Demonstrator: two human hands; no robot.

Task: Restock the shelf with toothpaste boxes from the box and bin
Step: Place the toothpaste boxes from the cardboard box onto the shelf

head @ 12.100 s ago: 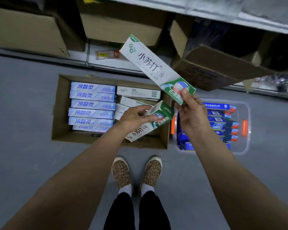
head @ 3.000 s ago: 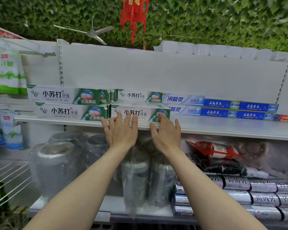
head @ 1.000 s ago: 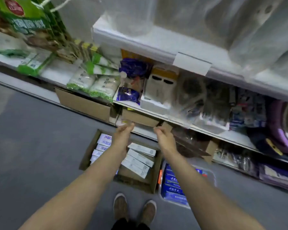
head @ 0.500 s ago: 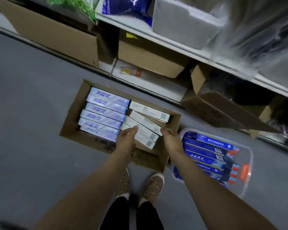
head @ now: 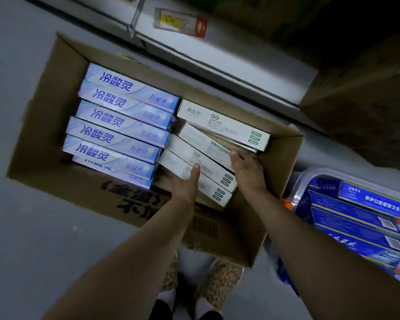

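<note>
An open cardboard box lies on the floor below me. A stack of light blue toothpaste boxes fills its left half, and several white toothpaste boxes lie slanted in its right half. My left hand grips a lower white box, thumb lying on its top face. My right hand holds the end of a neighbouring white box, thumb on top, with its fingers hidden down inside the carton. To the right stands a clear plastic bin full of dark blue toothpaste boxes.
The white base shelf with a price tag runs across the top, close behind the carton. A brown carton juts out under the shelf at right. Grey floor lies to the left. My shoes stand just before the cardboard box.
My view has dropped closer to the carton. Both hands have moved down from above the white boxes onto them and taken hold.
</note>
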